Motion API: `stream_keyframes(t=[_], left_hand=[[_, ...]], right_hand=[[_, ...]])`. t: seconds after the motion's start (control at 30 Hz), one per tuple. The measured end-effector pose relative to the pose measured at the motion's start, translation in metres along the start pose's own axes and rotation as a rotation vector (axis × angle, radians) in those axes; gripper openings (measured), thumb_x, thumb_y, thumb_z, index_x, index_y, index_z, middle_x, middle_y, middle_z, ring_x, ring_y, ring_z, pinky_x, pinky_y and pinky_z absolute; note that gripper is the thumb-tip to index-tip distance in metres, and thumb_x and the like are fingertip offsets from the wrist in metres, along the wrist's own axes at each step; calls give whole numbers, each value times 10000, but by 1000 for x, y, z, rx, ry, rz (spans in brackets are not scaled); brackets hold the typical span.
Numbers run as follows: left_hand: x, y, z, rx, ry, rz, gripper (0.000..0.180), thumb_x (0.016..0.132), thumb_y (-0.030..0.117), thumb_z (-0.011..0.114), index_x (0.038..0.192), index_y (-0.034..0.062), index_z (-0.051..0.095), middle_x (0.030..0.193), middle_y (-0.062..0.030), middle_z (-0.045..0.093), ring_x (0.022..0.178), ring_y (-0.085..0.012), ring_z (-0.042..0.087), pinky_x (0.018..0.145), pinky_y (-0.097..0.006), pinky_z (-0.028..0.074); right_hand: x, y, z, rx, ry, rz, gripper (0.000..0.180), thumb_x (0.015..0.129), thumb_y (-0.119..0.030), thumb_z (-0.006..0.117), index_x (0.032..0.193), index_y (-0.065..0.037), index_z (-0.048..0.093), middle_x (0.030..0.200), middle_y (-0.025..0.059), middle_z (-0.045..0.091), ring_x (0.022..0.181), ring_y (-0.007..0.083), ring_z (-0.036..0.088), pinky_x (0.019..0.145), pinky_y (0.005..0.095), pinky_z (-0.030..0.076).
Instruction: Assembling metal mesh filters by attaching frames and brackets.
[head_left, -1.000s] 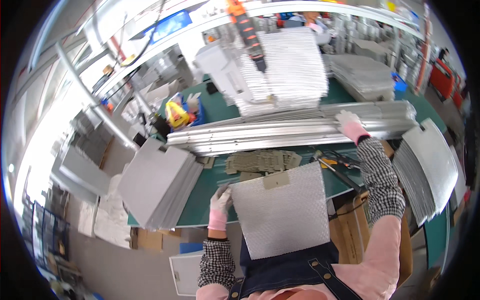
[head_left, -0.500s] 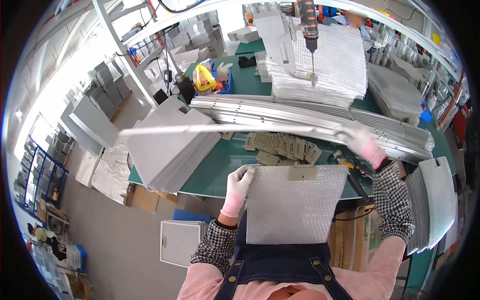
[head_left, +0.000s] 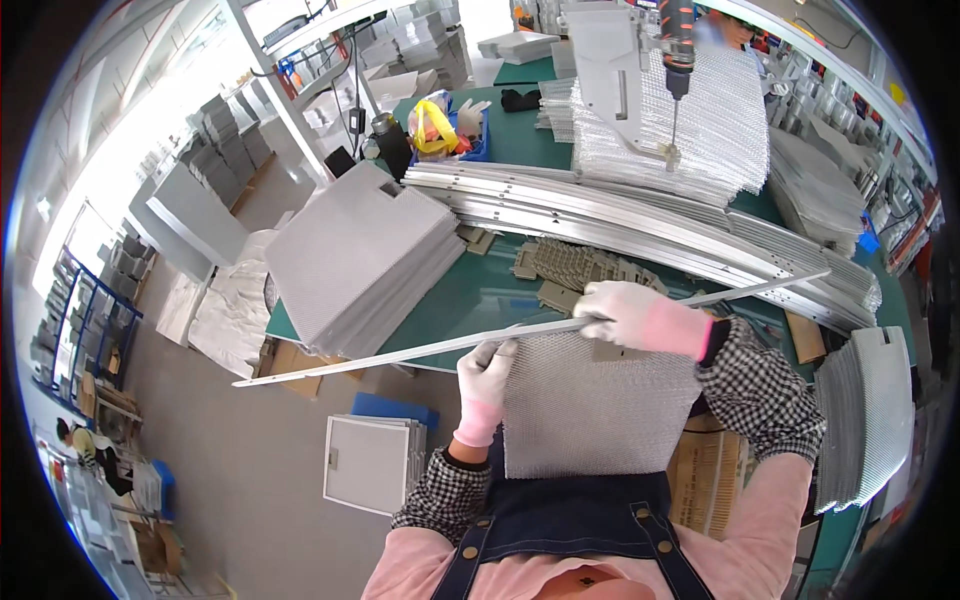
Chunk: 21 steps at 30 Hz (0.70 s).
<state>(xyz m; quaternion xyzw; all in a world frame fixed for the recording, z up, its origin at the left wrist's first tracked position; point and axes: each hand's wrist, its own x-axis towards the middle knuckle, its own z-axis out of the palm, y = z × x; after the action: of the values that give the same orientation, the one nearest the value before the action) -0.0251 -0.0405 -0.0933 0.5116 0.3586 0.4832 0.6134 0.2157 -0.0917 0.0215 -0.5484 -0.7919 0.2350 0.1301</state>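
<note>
A silvery mesh panel (head_left: 600, 420) hangs upright in front of my apron, at the table's near edge. My left hand (head_left: 484, 385), in a white and pink glove, is closed on its upper left corner. My right hand (head_left: 635, 315), gloved alike, grips a long thin metal strip (head_left: 400, 353) near its middle, just above the panel's top edge. The strip slants from low on the left to higher on the right and passes by my left fingertips; whether they touch it I cannot tell. A beige plate (head_left: 618, 352) on the panel's top edge is partly hidden under my right hand.
Long metal profiles (head_left: 600, 212) lie across the green table behind beige plates (head_left: 580, 264). Panel stacks stand left (head_left: 360, 260) and right (head_left: 865, 420). A power screwdriver (head_left: 677, 55) hangs over a mesh stack (head_left: 720, 120). A framed panel (head_left: 365, 462) is down on the left.
My right hand has brought the strip down and toward me, from above the profiles to the mesh panel's top edge. My left hand keeps its hold on the panel.
</note>
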Motion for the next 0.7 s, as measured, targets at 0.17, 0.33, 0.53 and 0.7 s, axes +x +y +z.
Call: stream_keyframes(t=[0.17,0.33,0.53,0.7], left_hand=[[-6,7,0,-32,-97,-5,176,899,116,728,978,-41,717,827,26,674,692,-31,534,626,-192,416],[-9,18,3,-66,-161,-40,152,867,62,743,988,-28,722,868,6,699,733,-44,580,676,-208,460],[-17,17,2,-24,-115,27,148,826,28,757,931,-17,662,853,-2,669,770,-57,579,713,-214,463],[-17,32,7,-20,-147,25,188,825,64,770,947,0,642,859,-3,652,819,-62,592,740,-220,472]], right_hand=[[-16,0,-11,42,-102,47,274,965,-254,586,1044,6,624,983,134,569,955,296,594,863,403,476],[-20,0,-5,123,-155,37,265,971,-254,572,1040,0,610,982,142,567,941,307,603,840,405,482],[-25,-15,-11,61,-280,136,246,962,-237,575,1035,-3,598,965,137,558,942,306,592,835,411,476],[-36,-5,-9,51,-200,30,231,951,-244,593,993,-17,586,927,126,549,888,297,594,807,412,480]])
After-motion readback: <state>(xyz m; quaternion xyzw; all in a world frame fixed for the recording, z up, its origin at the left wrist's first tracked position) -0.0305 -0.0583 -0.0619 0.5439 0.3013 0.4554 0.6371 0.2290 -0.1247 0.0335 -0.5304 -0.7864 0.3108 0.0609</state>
